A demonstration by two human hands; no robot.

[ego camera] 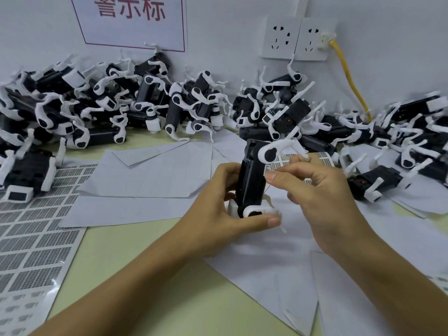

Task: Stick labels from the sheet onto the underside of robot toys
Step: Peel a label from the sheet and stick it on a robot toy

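Black-and-white toy (252, 180) held on end over the worktop (116, 258), near the middle, one white leg up by the top, another at the bottom. Left hand (218, 204) wrapped round the toy's lower half, fingers (272, 221) curled and clamped on it, thumb pressed against the bottom leg joint. Right hand (315, 187) just right of the toy, thumb and forefinger pinched together on a small label (275, 167) held touching or nearly touching the toy's black flank; cannot tell which. Remaining right fingers loosely bent.

Behind the toy, part hidden by the right hand, a label sheet (320, 157) lying flat. Left of the toy, at the worktop's edge, a larger sheet (36, 241) of printed labels in rows. Under and around the toy, loose white papers (150, 180), overlapping. Beyond the toy, along the wall, a long heap of like toys (145, 103), legs tangled. Above and right of the toy, two wall sockets (297, 38), a yellow cable (349, 78) plugged into the right one. Above and left, a sign (131, 20) with red characters.
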